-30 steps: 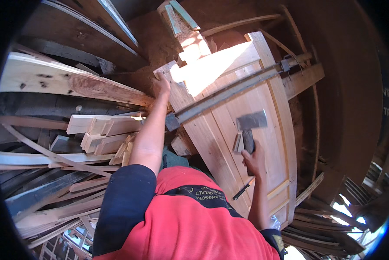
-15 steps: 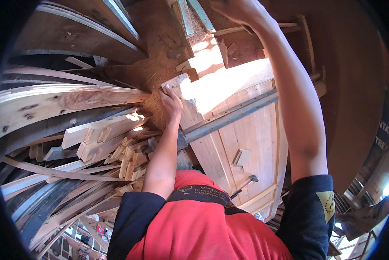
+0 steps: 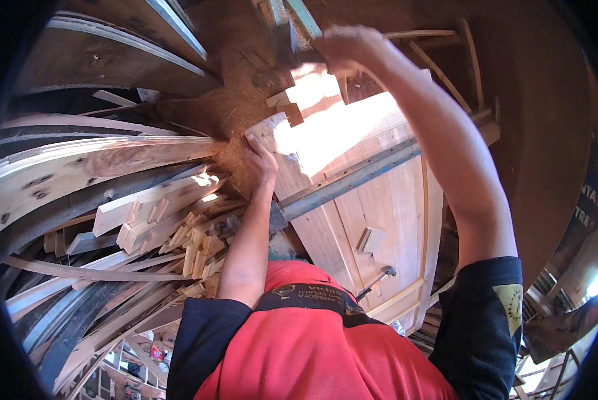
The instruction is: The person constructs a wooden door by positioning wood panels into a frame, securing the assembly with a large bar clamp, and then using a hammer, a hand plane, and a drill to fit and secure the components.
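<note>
A pale wooden door panel point(image 3: 359, 200) lies before me, with a blue metal bar clamp point(image 3: 352, 189) across it. My left hand point(image 3: 262, 160) is closed on the panel's left edge near its far corner, the thumb on top and the fingers partly hidden below. Beyond the far end, my right hand point(image 3: 349, 50) is closed round the handle of a dark, blocky-headed hammer point(image 3: 285, 45), blurred by motion. The hammer head is over the wood ends there; whether it touches them I cannot tell. A claw hammer point(image 3: 377, 280) and a small wood block point(image 3: 371, 240) rest on the panel.
Long boards point(image 3: 105, 163) and stacked offcuts point(image 3: 159, 210) crowd the left side. Sawdust point(image 3: 235, 157) covers the ground beside the panel. Light blue strips point(image 3: 304, 19) stand at the far end, and thin wooden slats point(image 3: 472, 63) lie at the far right.
My right hand has come down and nearer from the top edge, bringing the dark hammer head into view at the panel's far end. My left hand stays on the edge.
</note>
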`<act>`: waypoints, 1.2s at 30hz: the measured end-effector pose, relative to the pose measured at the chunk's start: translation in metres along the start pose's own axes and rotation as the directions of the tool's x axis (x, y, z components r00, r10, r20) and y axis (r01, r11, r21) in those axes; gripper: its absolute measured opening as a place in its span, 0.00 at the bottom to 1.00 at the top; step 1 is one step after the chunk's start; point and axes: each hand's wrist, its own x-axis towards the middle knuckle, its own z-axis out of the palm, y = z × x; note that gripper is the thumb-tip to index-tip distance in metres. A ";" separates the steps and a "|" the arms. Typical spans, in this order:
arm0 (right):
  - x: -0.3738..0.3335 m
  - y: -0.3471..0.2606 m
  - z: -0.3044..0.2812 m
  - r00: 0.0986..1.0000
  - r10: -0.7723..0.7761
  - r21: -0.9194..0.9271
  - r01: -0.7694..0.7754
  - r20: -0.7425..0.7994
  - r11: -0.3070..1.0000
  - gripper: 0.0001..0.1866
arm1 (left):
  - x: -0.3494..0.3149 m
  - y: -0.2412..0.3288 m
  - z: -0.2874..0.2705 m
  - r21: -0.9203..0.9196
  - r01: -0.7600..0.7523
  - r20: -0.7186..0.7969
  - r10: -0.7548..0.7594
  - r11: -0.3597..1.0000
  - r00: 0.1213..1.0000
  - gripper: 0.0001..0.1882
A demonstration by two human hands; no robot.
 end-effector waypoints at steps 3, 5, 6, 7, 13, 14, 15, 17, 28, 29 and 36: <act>0.017 0.016 -0.024 0.914 0.230 0.242 -0.152 -0.334 0.958 0.21 | 0.001 -0.001 -0.001 0.024 0.026 0.036 -0.027 0.999 0.999 0.28; 0.029 0.012 0.004 0.829 0.177 0.291 -0.018 -0.531 0.957 0.14 | -0.002 0.008 -0.004 0.036 0.019 0.045 -0.020 0.999 0.999 0.28; 0.032 0.006 0.027 0.850 0.265 0.333 -0.113 -0.456 0.936 0.16 | -0.001 0.013 -0.004 0.044 0.018 0.053 -0.021 0.999 0.998 0.28; 0.031 -0.004 0.055 0.858 0.350 0.363 -0.211 -0.377 0.908 0.18 | -0.002 0.017 -0.005 0.041 0.017 0.053 -0.020 0.999 0.998 0.28; 0.007 -0.041 0.046 0.928 -0.037 -0.162 0.103 0.370 0.981 0.22 | -0.004 0.019 -0.008 -0.087 0.060 0.063 -0.055 0.994 0.997 0.28; 0.007 -0.039 0.030 0.940 -0.002 -0.187 0.070 0.342 0.980 0.22 | -0.004 0.014 -0.005 -0.089 0.063 0.066 -0.057 0.994 0.996 0.28; 0.007 -0.034 0.015 0.967 -0.035 -0.125 0.068 0.252 0.990 0.23 | -0.001 0.004 -0.002 -0.081 0.012 0.028 -0.010 0.997 1.000 0.29; 0.021 -0.012 -0.001 0.993 -0.025 -0.073 0.034 0.116 0.997 0.26 | -0.002 -0.002 0.002 -0.066 -0.034 0.011 0.035 0.997 0.999 0.29; 0.006 -0.045 0.089 0.960 0.041 -0.019 -0.037 0.277 0.999 0.21 | -0.004 0.012 -0.006 -0.040 0.075 0.073 -0.071 0.996 0.995 0.30; 0.011 -0.037 0.077 0.935 0.015 -0.065 0.009 0.355 0.998 0.22 | -0.004 0.012 -0.006 -0.078 0.086 0.081 -0.080 0.993 0.993 0.30; 0.037 0.018 -0.009 0.995 0.003 0.091 0.006 -0.098 0.996 0.17 | -0.001 0.010 -0.003 0.006 0.035 0.014 -0.035 0.999 0.999 0.27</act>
